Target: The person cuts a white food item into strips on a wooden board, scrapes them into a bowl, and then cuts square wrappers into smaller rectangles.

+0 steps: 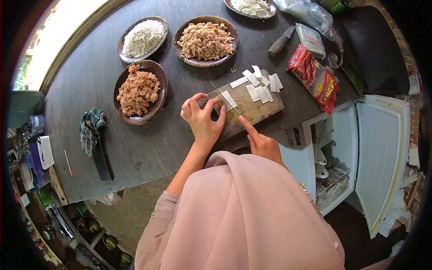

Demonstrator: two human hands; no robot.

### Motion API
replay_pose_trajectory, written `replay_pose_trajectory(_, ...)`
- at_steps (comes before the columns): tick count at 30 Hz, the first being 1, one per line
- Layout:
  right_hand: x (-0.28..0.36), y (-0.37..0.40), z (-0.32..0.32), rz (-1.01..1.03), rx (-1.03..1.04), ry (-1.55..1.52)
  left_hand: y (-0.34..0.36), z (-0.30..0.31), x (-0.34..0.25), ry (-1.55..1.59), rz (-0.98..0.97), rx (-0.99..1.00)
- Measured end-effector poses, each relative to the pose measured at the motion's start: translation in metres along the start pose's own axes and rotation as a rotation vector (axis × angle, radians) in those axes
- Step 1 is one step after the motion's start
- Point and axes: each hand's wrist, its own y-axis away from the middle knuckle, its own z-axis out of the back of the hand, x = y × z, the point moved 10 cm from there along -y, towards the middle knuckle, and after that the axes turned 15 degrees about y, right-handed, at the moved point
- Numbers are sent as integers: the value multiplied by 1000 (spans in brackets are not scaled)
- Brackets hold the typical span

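A worn wooden cutting board (258, 110) lies at the table's edge in front of me. Several flat white strips (253, 93) are spread over its far right part. My left hand (204, 119) is at the board's left side, curved, with thumb and index finger close together at the near end of one white strip (228, 100). The fingertips partly hide where they meet it. My right hand (263, 146) grips a knife, its index finger stretched along the back of the thin blade (227, 100). The blade lies over that strip, and the handle is hidden under my hand.
Brown plates hold curly brown pieces (139, 92), more brown pieces (204, 41) and thin white shreds (144, 38). Another knife (282, 41), a red packet (315, 78) and a white pack (310, 39) lie right. A checked cloth (92, 128) lies left; an open fridge (335, 153) stands right.
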Motion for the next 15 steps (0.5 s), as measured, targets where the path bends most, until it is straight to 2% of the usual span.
replay_pose_trajectory(10, 4, -5, -20, 3, -99, 158, -1, -2, 0, -1, -4, 15)
replay_pose_trajectory(15, 7, -14, -17, 11, -142, 138, -1, -2, -3, -17, -15, 3)
